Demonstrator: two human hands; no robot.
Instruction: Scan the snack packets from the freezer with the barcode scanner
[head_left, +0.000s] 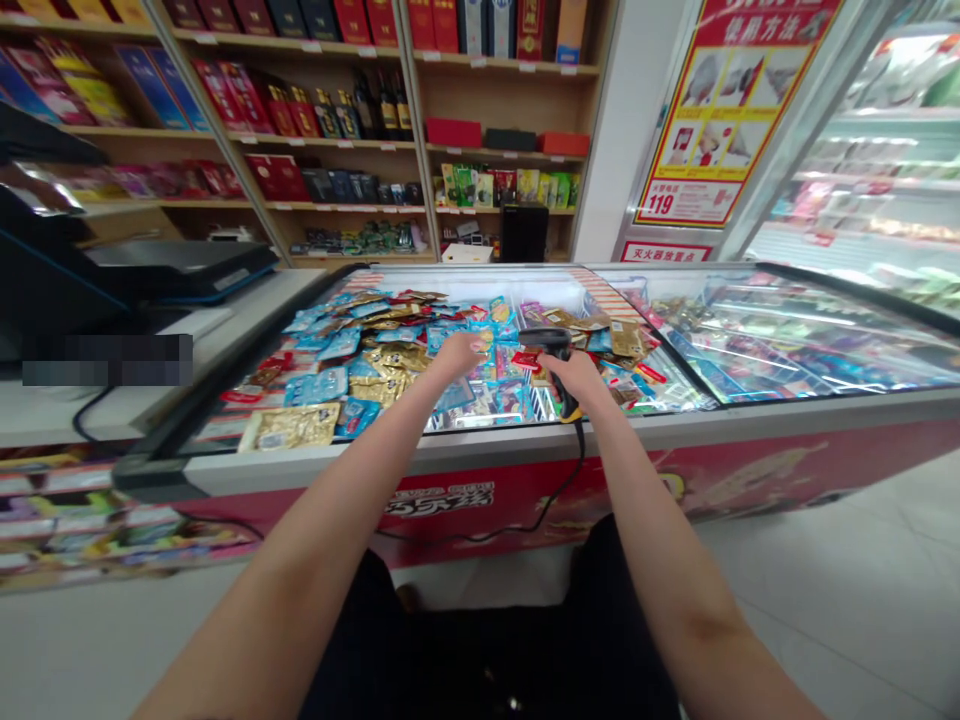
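Observation:
My right hand (574,372) is wrapped round the grip of a black barcode scanner (545,338), whose head points left. From the bottom of its handle runs a black cord (551,505). A small red packet (526,359) shows just beside the scanner. My left hand (461,352) is closed at the edge of a light blue snack packet (496,335), left of the scanner; its fingertips are partly hidden. Both hands are above a chest freezer (525,440), over whose glass top lie many blue, gold and red snack packets (390,365).
On the left, a counter (161,365) carries a dark checkout machine (60,270). Shelves (330,140) with boxes and bottles stand behind the freezer. A red and yellow poster (720,120) hangs on the pillar, with a lit display cooler (877,170) at the right.

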